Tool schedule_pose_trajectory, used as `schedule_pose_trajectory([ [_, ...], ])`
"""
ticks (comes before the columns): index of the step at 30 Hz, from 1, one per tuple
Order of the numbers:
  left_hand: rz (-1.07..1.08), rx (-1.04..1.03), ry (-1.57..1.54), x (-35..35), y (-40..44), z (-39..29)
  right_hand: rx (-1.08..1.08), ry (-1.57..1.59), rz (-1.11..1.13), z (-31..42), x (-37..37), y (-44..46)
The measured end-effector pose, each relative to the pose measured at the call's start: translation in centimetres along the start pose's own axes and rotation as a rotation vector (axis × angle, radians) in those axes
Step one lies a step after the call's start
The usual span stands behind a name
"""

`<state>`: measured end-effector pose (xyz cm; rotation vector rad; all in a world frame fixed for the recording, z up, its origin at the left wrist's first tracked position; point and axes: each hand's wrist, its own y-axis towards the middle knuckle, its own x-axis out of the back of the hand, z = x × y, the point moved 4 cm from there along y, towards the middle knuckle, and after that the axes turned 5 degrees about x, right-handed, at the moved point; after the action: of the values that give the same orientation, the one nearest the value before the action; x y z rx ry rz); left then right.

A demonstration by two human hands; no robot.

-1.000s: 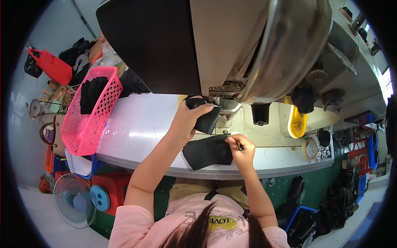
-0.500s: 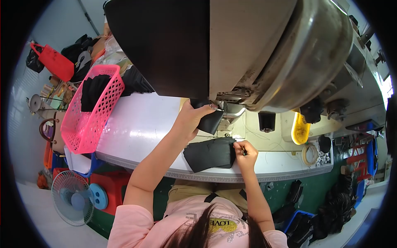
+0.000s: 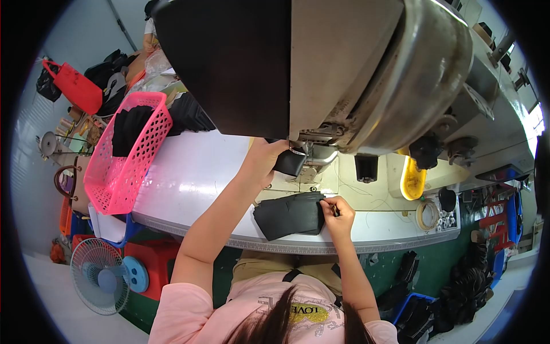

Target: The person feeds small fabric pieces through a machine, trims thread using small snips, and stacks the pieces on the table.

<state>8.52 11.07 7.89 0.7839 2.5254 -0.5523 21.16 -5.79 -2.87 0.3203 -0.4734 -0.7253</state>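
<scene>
My left hand (image 3: pixel 264 163) is closed on a black fabric piece (image 3: pixel 290 163), holding it curved at the sewing machine's needle area (image 3: pixel 309 150). Part of that piece is hidden behind the hand and the machine head. On the table's front part lies a fanned stack of black pieces (image 3: pixel 289 215). My right hand (image 3: pixel 340 217) is at the stack's right end, its fingers closed with the tips against the upper right corner. Something small and dark shows inside its curled fingers, too small to name.
The large sewing machine head (image 3: pixel 372 74) fills the upper middle. A pink basket (image 3: pixel 146 137) with black pieces stands on the left. At right are a yellow tray (image 3: pixel 413 179) and a tape roll (image 3: pixel 427 214). A fan (image 3: pixel 103 275) stands at lower left; another person's arm (image 3: pixel 148 41) shows behind.
The black piece in my left hand has turned and moved up towards the needle area, with the thumb drawn back left. My right hand has shifted slightly left at the stack.
</scene>
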Motion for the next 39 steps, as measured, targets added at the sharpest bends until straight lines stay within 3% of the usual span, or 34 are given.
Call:
schedule_pose_trajectory([
  [2,-0.007,0.027,-0.035,0.4,0.3,0.3,0.015,-0.006,0.002,-0.2,0.0,0.0],
  [5,-0.132,-0.123,-0.099,0.9,-0.1,0.6,0.017,-0.008,0.007,-0.2,0.0,0.0],
  [8,-0.046,-0.338,-0.186,3.1,-0.2,0.0,0.026,-0.013,0.001,-0.1,-0.1,0.1],
  [12,0.013,-0.267,0.062,1.8,-2.1,-0.8,0.150,-0.059,0.021,0.5,-0.3,0.1],
  [15,-0.114,-0.451,0.378,4.0,-1.6,-0.9,0.376,-0.167,0.243,2.4,-1.1,-0.2],
  [16,-0.320,-0.546,0.296,3.1,-3.3,-2.1,0.388,-0.243,0.276,3.0,-1.3,-0.2],
  [19,-0.357,-0.621,0.063,6.4,-3.4,-2.6,0.390,-0.235,0.268,3.0,-1.6,-0.4],
  [23,-0.554,-0.302,-0.056,12.2,0.1,3.8,0.398,-0.231,0.282,3.6,-2.2,-0.9],
  [28,-0.257,-0.202,-0.186,8.2,4.1,3.9,0.391,-0.213,0.276,3.5,-2.1,-0.9],
  [31,-0.229,-0.141,-0.229,6.6,4.4,3.9,0.407,-0.219,0.273,3.4,-1.9,-1.0],
  [32,-0.317,-0.133,-0.037,7.1,4.3,4.2,0.416,-0.221,0.269,3.4,-1.8,-1.0],
  [35,-0.204,-0.081,0.759,9.3,2.2,6.1,0.389,-0.208,0.290,3.2,-1.8,-1.0],
  [37,-0.035,-0.273,1.104,7.8,-1.7,7.0,0.405,-0.224,0.274,3.1,-1.9,-0.9],
  [39,-0.048,-0.438,1.352,6.5,-5.1,7.0,0.401,-0.224,0.278,3.0,-2.0,-1.0],
])
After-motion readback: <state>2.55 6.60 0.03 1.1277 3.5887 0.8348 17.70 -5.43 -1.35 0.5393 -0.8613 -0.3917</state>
